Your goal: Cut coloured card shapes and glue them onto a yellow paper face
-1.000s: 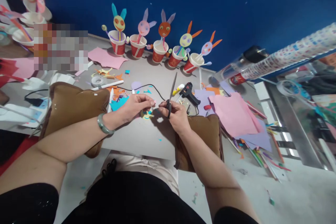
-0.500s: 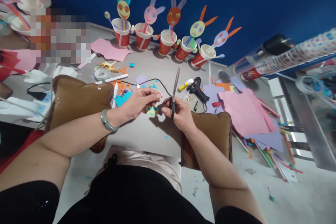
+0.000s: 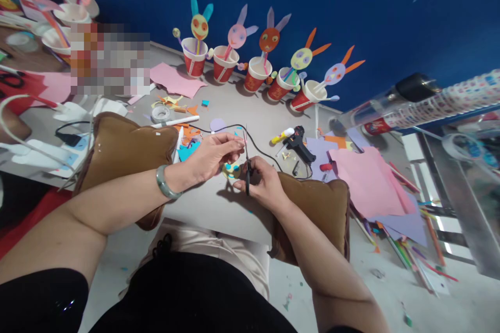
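In the head view my left hand [image 3: 213, 156] is closed in a pinch, its fingertips on a tiny pink piece, mostly hidden by the fingers. My right hand [image 3: 267, 182] holds scissors [image 3: 247, 169] by their black handles. Their blades point up and away, right beside my left fingertips; whether they touch the pink piece I cannot tell. Below and between the hands is a small yellow disc [image 3: 231, 170] with blue pieces on it, partly covered by my left fingers.
Red paper cups [image 3: 194, 62] with paper rabbit heads line the wall. A black glue gun [image 3: 300, 145] and a yellow-white marker [image 3: 282, 136] lie to the right, near pink paper [image 3: 361, 182]. Brown cushions [image 3: 130, 153] lie under both forearms. Paper scraps [image 3: 189, 151] and a tape roll [image 3: 160, 113] lie left.
The scissors have moved left, up to my left fingertips, and the right hand has come closer to the left. The whole view has shifted slightly.
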Tool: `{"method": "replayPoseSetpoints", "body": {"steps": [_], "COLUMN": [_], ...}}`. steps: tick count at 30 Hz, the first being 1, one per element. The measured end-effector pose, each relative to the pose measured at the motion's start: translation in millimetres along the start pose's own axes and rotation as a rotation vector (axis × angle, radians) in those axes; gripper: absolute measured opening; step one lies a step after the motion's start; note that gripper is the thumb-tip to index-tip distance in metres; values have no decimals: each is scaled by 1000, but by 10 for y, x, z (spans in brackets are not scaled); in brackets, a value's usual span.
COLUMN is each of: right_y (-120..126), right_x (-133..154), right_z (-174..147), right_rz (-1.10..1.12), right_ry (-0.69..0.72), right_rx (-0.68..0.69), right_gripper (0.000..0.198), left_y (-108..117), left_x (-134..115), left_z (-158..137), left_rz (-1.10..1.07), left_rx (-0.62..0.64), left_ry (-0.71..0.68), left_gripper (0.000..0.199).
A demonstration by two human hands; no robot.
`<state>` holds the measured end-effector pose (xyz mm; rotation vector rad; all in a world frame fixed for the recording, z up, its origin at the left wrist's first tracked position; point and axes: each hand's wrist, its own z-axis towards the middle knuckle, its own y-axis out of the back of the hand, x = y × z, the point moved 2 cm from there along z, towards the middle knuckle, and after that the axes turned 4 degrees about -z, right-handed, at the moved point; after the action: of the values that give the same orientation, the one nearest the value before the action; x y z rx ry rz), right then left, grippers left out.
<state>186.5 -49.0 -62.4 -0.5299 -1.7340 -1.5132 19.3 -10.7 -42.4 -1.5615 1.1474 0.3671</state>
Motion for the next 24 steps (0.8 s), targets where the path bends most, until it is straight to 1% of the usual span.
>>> {"method": "replayPoseSetpoints", "body": {"steps": [6,12,17,24], "right_y": [0,11,20,12], "right_x": [-7,8,15,-37], "right_z": [-1,12,8,7], "right_rz": [-69,-99,-90,-51], "right_ry": [13,19,26,35], "right_rx": [-19,-39,-50,-57], "right_gripper": [49,51,53,57], "left_y": [-5,23,42,40], "left_x": [12,37,59,56], "left_z": [-3,4,14,13], "left_rz": [-32,7,19,-20], "left_rx": [-1,5,34,65], "left_ry": [11,5,-17,-32], "left_gripper": [16,19,23,29]}}
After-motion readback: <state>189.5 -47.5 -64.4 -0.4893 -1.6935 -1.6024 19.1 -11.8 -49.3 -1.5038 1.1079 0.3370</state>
